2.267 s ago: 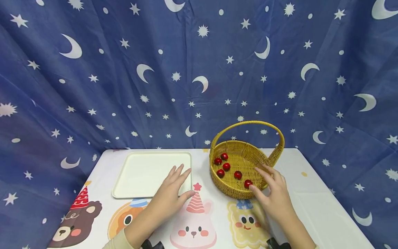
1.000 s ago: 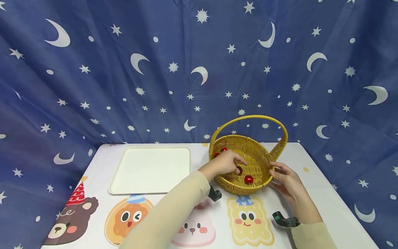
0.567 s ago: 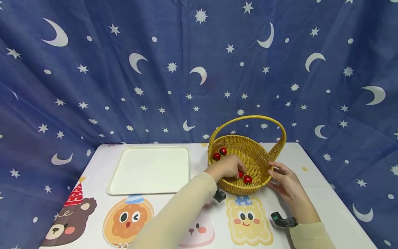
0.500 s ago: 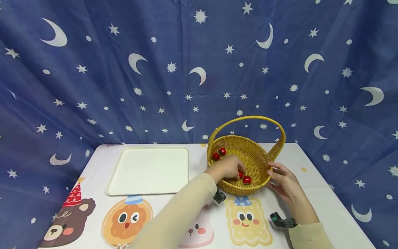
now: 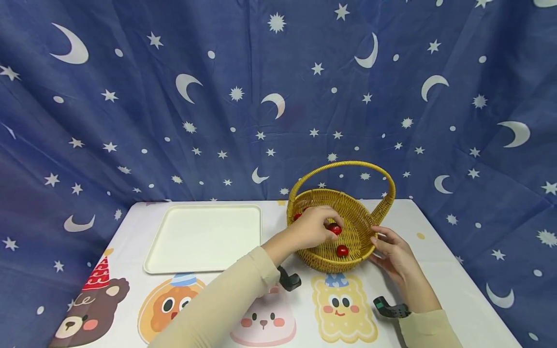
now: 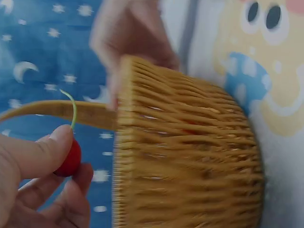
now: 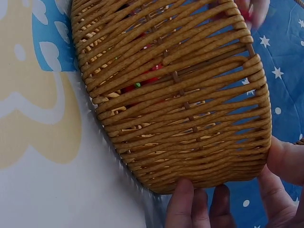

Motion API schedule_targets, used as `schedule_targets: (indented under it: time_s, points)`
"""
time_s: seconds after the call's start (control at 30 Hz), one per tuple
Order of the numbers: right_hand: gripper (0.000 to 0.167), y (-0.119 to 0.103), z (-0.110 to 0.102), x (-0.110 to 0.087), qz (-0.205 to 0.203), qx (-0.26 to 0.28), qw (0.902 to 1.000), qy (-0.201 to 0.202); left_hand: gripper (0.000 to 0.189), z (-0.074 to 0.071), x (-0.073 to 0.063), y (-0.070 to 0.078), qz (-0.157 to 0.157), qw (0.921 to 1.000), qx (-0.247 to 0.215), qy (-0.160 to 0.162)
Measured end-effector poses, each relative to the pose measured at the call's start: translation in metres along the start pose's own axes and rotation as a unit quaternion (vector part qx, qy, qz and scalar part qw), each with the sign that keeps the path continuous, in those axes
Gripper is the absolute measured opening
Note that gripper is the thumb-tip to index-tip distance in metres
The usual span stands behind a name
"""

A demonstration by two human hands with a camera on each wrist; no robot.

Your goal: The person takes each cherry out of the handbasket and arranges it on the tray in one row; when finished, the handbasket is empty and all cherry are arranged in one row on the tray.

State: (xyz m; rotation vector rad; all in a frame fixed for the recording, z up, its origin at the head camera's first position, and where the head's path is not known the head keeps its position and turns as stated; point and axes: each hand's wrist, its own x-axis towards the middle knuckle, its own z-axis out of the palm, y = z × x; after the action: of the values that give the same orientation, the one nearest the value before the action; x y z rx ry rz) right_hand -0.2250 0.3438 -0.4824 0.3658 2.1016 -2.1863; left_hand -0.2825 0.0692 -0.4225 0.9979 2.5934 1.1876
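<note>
My left hand is over the yellow wicker basket and pinches a red cherry between thumb and fingers. In the left wrist view its green stem stands up past the thumb, and the cherry is level with the basket's rim. My right hand holds the basket's right side, with the thumb at the rim and the other fingers against the outer wall. Another cherry lies on the basket floor near the front. At the left inside wall, more cherries show, partly hidden by my left hand.
A shallow cream tray lies on the table left of the basket. The basket's tall arched handle rises over its opening. A white cloth with cartoon prints covers the table; behind hangs a blue curtain with moons and stars.
My left hand went from above the tray's edge into the basket, took a cherry and lifted it. My right hand moved from over the basket to its right rim and stays there.
</note>
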Motion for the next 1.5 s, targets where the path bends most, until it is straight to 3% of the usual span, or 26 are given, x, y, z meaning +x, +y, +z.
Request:
schedule_targets:
  time_s: [0.13, 0.23, 0.47, 0.57, 0.67, 0.83, 0.97, 1.17, 1.5]
  points:
    - [0.032, 0.000, 0.000, 0.001, 0.003, 0.001, 1.0000, -0.003, 0.025, -0.028, -0.030, 0.006, -0.018, 0.9981, -0.038, 0.045]
    - [0.032, 0.001, 0.001, 0.002, 0.003, -0.001, 1.0000, -0.003, 0.027, -0.049, -0.051, 0.002, -0.032, 0.9944, -0.057, 0.082]
    - [0.032, 0.001, 0.000, 0.002, -0.004, 0.003, 1.0000, -0.002, 0.033, -0.087, -0.085, -0.045, -0.102, 0.9742, -0.121, 0.161]
    - [0.032, 0.002, -0.001, 0.003, -0.005, 0.006, 1.0000, -0.004, 0.036, -0.095, -0.094, -0.069, -0.138, 0.9649, -0.145, 0.170]
    - [0.032, 0.003, -0.001, 0.003, -0.008, 0.007, 0.9999, -0.005, 0.037, -0.096, -0.098, -0.092, -0.167, 0.9602, -0.149, 0.168]
    - [0.033, 0.002, -0.002, 0.003, -0.007, 0.004, 1.0000, -0.005, 0.031, -0.082, -0.096, -0.127, -0.203, 0.9642, -0.050, 0.163]
    - [0.032, 0.002, -0.002, 0.003, -0.006, 0.005, 1.0000, -0.004, 0.026, -0.068, -0.091, -0.144, -0.217, 0.9655, 0.006, 0.145]
    - [0.033, 0.003, -0.001, 0.003, 0.000, 0.000, 1.0000, 0.001, 0.030, -0.058, -0.088, -0.150, -0.216, 0.9681, 0.045, 0.119]
    - [0.032, 0.003, -0.002, 0.003, 0.001, -0.001, 1.0000, 0.004, 0.035, -0.063, -0.092, -0.147, -0.216, 0.9716, 0.039, 0.088]
